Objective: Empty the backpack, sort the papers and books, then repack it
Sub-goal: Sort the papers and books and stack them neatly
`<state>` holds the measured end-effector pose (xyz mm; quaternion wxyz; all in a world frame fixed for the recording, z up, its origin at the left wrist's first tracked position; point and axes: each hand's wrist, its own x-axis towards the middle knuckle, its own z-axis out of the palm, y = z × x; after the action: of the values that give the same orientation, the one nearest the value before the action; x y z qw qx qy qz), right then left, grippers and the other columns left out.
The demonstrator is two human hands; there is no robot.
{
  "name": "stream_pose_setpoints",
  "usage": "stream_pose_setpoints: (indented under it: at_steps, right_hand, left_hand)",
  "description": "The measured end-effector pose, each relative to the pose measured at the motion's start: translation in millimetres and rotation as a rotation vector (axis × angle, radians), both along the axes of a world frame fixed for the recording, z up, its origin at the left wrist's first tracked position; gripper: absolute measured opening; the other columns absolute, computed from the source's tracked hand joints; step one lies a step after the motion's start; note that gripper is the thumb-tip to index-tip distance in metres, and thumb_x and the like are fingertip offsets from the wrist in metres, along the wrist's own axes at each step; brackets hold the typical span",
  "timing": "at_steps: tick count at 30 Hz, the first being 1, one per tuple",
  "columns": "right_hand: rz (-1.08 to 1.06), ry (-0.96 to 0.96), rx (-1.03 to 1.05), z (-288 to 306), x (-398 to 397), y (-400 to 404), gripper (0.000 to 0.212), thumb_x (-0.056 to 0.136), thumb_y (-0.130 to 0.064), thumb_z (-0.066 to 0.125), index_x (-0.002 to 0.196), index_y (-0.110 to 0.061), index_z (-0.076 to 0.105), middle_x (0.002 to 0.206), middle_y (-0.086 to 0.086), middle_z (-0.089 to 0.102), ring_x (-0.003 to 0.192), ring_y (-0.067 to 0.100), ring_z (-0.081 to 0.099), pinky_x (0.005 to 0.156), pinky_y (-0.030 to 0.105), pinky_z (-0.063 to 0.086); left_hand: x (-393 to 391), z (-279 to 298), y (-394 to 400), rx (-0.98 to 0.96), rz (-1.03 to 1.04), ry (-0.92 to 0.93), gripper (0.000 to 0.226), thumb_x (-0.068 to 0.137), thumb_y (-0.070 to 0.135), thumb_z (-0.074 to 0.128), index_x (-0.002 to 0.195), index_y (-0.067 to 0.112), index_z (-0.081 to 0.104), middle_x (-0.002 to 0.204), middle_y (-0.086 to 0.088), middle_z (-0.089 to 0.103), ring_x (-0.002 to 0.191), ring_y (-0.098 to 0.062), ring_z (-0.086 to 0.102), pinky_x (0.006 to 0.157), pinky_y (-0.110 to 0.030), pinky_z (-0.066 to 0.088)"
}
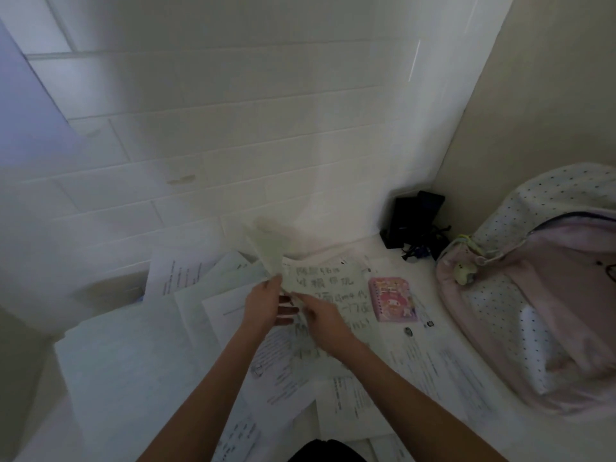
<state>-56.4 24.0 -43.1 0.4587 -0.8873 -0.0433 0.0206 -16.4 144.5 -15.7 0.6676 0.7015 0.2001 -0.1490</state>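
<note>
Two hands meet over scattered papers [186, 331]: the left hand [263, 303] pinches a pale green folded sheet [270, 250], blurred, its long axis pointing toward 11 o'clock; the right hand [321, 316] grips handwritten paper [328, 278]. Toward 3 o'clock lies the pink dotted backpack [533, 295], unzipped.

Dim light falls on a white brick-patterned wall [233, 135] meeting a plain cream wall [550, 95] at a corner.

Matt paper sheets [346, 391], soft dotted cloth backpack [533, 295], glossy pink notebook [393, 299]
</note>
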Motion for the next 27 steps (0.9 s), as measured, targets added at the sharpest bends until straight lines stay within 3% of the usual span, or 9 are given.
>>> stream_pose_setpoints:
  at_steps: [2, 5, 7, 9, 12, 15, 20, 24, 27]
  right_hand:
    - [-0.254, -0.040, 0.110, 0, 8, -21, 0.025, 0.097, -0.006, 0.044, 0.115, -0.007, 0.062, 0.096, 0.001, 0.062, 0.087, 0.015, 0.056, 0.078, 0.021, 0.040]
    - [-0.647, 0.074, 0.516, -5, 22, -60, 0.040, 0.095, -0.025, 0.050, 0.134, -0.018, 0.048, 0.124, 0.003, 0.056, 0.107, 0.022, 0.055, 0.096, 0.038, 0.046]
    - [-0.842, 0.203, 0.780, -21, 23, -87, 0.041, 0.097, -0.023, 0.048, 0.137, -0.021, 0.043, 0.128, 0.008, 0.055, 0.109, 0.030, 0.057, 0.091, 0.049, 0.050]
    - [-0.889, 0.345, 0.736, -43, 9, -106, 0.040, 0.097, -0.017, 0.045, 0.137, -0.020, 0.044, 0.126, 0.010, 0.056, 0.111, 0.033, 0.056, 0.089, 0.053, 0.051]
    - [-0.866, 0.455, 0.472, -78, -22, -124, 0.038, 0.094, -0.009, 0.046, 0.132, -0.007, 0.049, 0.129, 0.018, 0.056, 0.112, 0.035, 0.056, 0.095, 0.051, 0.049]
    - [-0.827, 0.480, 0.246, -93, -36, -128, 0.042, 0.092, -0.007, 0.046, 0.135, -0.007, 0.045, 0.128, 0.016, 0.057, 0.109, 0.032, 0.058, 0.091, 0.041, 0.050]
    - [-0.782, 0.387, 0.181, -78, -24, -122, 0.037, 0.093, -0.006, 0.045, 0.129, -0.012, 0.049, 0.126, 0.013, 0.057, 0.106, 0.030, 0.057, 0.086, 0.035, 0.048]
    - [-0.728, 0.332, 0.164, -65, -18, -118, 0.049, 0.093, -0.001, 0.044, 0.138, -0.020, 0.043, 0.126, 0.011, 0.056, 0.094, 0.021, 0.053, 0.069, 0.022, 0.041]
    - [-0.661, 0.366, 0.165, -68, -20, -115, 0.056, 0.088, 0.002, 0.049, 0.139, -0.020, 0.043, 0.129, 0.008, 0.058, 0.110, 0.025, 0.056, 0.091, 0.031, 0.046]
  left_hand:
    - [8, -3, 3, -0.076, 0.038, 0.073, 0.044, 0.096, 0.051, 0.038, 0.105, 0.014, 0.059, 0.098, -0.010, 0.062, 0.094, -0.032, 0.061, 0.078, -0.039, 0.050]
    - [20, -26, 8, 0.178, -0.058, 0.046, 0.032, 0.096, 0.037, 0.046, 0.108, 0.009, 0.059, 0.108, -0.012, 0.059, 0.105, -0.029, 0.057, 0.092, -0.039, 0.046]
    - [19, -49, 6, 0.414, -0.187, 0.072, 0.025, 0.093, 0.019, 0.050, 0.114, 0.007, 0.057, 0.114, -0.016, 0.057, 0.112, -0.033, 0.056, 0.097, -0.040, 0.047]
    - [10, -69, 1, 0.434, -0.214, 0.114, 0.032, 0.087, 0.014, 0.056, 0.118, 0.007, 0.056, 0.114, -0.015, 0.057, 0.111, -0.031, 0.055, 0.097, -0.041, 0.048]
    - [2, -79, -9, 0.418, -0.216, 0.130, 0.023, 0.078, 0.010, 0.068, 0.092, 0.014, 0.050, 0.083, -0.007, 0.055, 0.090, -0.026, 0.061, 0.083, -0.037, 0.055]
    - [5, -79, -19, 0.370, -0.235, 0.161, 0.015, 0.076, 0.010, 0.074, 0.079, 0.009, 0.058, 0.070, -0.005, 0.059, 0.065, -0.017, 0.060, 0.060, -0.022, 0.049]
    - [13, -83, -23, 0.352, -0.235, 0.168, 0.027, 0.080, 0.005, 0.070, 0.056, 0.009, 0.058, 0.047, -0.002, 0.055, 0.049, -0.015, 0.050, 0.051, -0.019, 0.041]
    - [15, -82, -15, 0.194, -0.134, 0.211, 0.018, 0.079, 0.009, 0.072, 0.064, 0.006, 0.064, 0.060, -0.010, 0.063, 0.057, -0.021, 0.056, 0.063, -0.029, 0.049]
    - [17, -80, -9, 0.040, -0.057, 0.234, 0.013, 0.080, 0.011, 0.072, 0.079, -0.001, 0.068, 0.077, -0.017, 0.069, 0.074, -0.029, 0.065, 0.076, -0.037, 0.055]
